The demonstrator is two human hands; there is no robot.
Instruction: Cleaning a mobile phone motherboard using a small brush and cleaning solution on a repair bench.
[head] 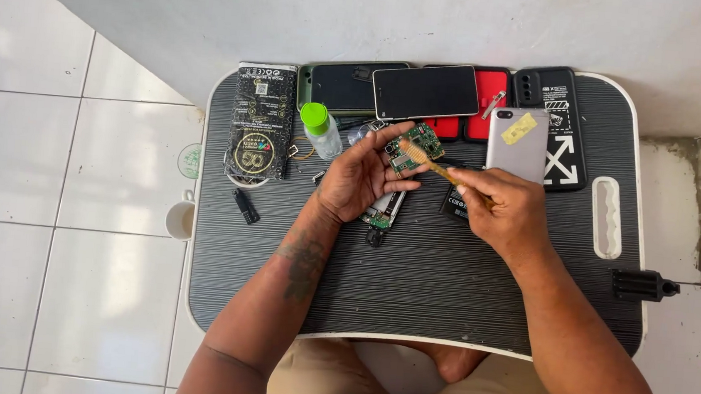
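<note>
Person sat w/ a grey ribbed lap tray (pixel 443 296) over the knees, white tiled floor to the left. Left hand (pixel 360 177) was curled around a green circuit board (pixel 418 144), fingers and thumb pinching its edges, holding it up just above the tray's middle. Right hand (pixel 504 205) was clenched on the handle of a wooden toothbrush (pixel 424 161), bristle end resting on the board. Under the left hand lay an opened phone frame (pixel 383 212), partly hidden. Along the tray's back edge: a black printed box (pixel 261 119) at far left, a small clear bottle w/ green cap (pixel 321 130) just beside it, then a dark phone (pixel 347 87) and a second black-screen phone (pixel 425 90) overlapping red cases (pixel 492 87). A silver phone back (pixel 517 139) w/ a yellow tape patch sat just behind the right hand, touching a black patterned case (pixel 561 122). Small black piece (pixel 245 205) lay near the tray's left edge. White mug (pixel 180 219) stood on the floor beside the tray, and a black clip-like part (pixel 644 284) stuck out at its right edge.
</note>
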